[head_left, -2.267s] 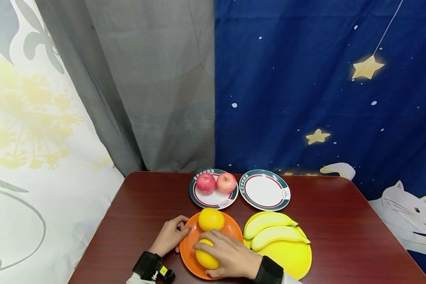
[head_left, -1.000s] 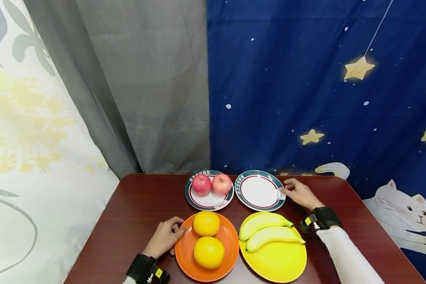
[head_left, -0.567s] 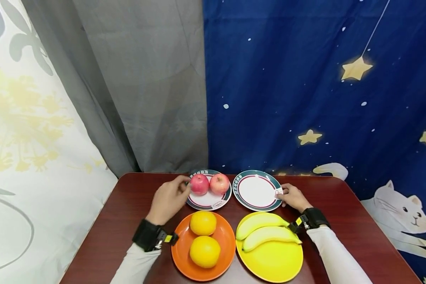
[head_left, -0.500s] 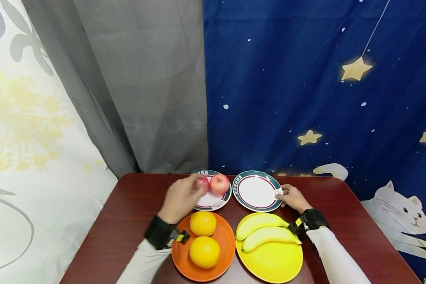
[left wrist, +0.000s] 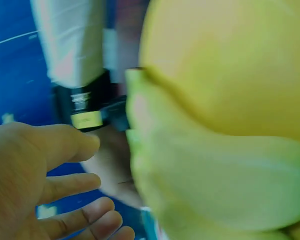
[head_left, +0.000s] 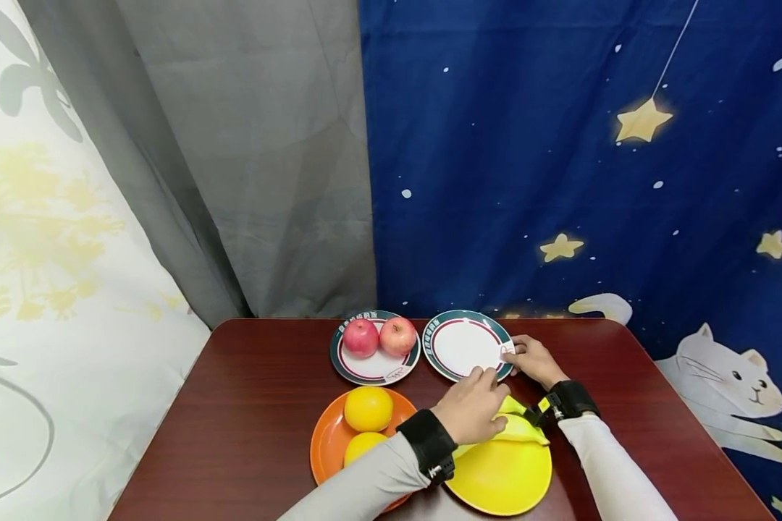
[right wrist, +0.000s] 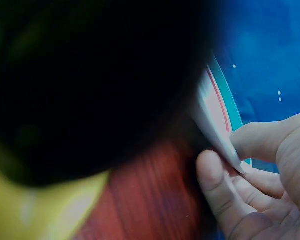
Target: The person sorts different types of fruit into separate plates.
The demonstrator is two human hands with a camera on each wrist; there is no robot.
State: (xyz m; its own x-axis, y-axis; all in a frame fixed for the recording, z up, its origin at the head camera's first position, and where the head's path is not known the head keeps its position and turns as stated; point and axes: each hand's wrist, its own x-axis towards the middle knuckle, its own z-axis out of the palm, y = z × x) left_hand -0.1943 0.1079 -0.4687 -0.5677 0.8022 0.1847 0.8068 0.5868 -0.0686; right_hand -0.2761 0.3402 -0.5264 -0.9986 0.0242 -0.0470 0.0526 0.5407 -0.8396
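My right hand (head_left: 537,362) pinches the right rim of a white plate (head_left: 465,347) with a dark green border. In the right wrist view, the thumb and fingers of the right hand (right wrist: 270,175) hold that plate's edge (right wrist: 217,107). My left hand (head_left: 472,405) is over the bananas (head_left: 521,428) on the yellow plate (head_left: 502,477), partly hiding them. Its fingers are spread with nothing between them, as the left wrist view shows of the left hand (left wrist: 35,170) beside the nearer banana (left wrist: 215,170). Whether it touches a banana cannot be told.
Two apples (head_left: 397,336) lie on another green-bordered plate (head_left: 368,373) at the back. An orange plate (head_left: 326,441) with two round yellow fruits (head_left: 368,409) stands in front, partly covered by the left forearm. Curtains (head_left: 287,181) hang behind the brown table (head_left: 254,420).
My right hand has gone from a round yellow fruit to the white plate's rim. My left hand has left the orange plate, moved by the apples, then swung right over the bananas.
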